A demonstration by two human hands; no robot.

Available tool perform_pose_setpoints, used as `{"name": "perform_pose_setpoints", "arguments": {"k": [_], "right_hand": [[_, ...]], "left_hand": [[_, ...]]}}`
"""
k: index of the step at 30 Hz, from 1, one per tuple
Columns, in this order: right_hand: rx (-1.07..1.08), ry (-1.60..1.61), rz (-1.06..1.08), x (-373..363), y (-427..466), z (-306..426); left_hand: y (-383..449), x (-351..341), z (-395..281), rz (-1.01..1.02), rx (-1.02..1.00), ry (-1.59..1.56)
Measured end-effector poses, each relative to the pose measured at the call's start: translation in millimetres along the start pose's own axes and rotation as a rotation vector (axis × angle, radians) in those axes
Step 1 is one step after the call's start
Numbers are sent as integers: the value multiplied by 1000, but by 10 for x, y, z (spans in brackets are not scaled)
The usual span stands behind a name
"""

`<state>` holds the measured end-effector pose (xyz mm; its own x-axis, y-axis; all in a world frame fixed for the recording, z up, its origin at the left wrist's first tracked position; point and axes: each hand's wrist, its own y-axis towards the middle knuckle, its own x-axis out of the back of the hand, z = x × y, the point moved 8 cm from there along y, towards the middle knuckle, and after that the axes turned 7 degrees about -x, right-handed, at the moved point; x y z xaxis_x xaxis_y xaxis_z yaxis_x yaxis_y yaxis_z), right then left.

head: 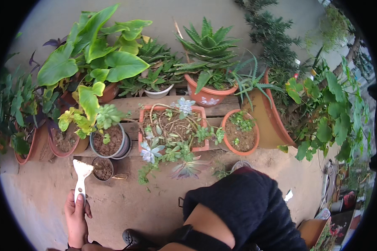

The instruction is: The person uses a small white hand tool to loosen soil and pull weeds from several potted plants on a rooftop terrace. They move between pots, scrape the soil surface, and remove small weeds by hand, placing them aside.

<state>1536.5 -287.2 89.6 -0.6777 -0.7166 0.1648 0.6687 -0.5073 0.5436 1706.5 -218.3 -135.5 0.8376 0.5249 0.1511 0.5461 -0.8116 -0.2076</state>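
My left hand (pixel 76 215) is at the lower left, gripping a white scraper (pixel 80 180) by its handle, thumb on top. The scraper's wide blade points up and looks soiled. Close to the blade's right stands a small dark pot of soil (pixel 103 169). Just behind that is a grey-blue pot (pixel 126 150) with soil and a pale green succulent (pixel 109 116). A rectangular terracotta planter (pixel 206 145) holds trailing succulents in the middle. I cannot make out my right hand; dark clothing and bare skin fill the lower right.
A round orange pot (pixel 256 141) with small sprouts stands right of the planter. Behind, on wooden slats (pixel 125 105), are an aloe pot (pixel 207 92) and a large-leaved plant (pixel 94 53). A big tilted pot (pixel 270 125) borders the right. My shoe (pixel 132 237) is below.
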Motion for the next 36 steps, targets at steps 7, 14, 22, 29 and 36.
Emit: {"name": "perform_pose_setpoints", "arguments": {"k": [7,14,22,29,36], "right_hand": [[-76,-238,136,40,16,-173],[-60,-483,219,260,264,-176],[38,-625,219,-225,-267,-382],[-76,-843,641,-203,-331,-1562],[-195,-900,900,-330,-574,-2015]], "left_hand": [[6,-47,35,14,36,-42],[-46,-129,187,120,126,30],[42,44,95,12,17,-54],[-61,-8,-98,31,18,-24],[-51,-69,-134,92,65,-75]]}}
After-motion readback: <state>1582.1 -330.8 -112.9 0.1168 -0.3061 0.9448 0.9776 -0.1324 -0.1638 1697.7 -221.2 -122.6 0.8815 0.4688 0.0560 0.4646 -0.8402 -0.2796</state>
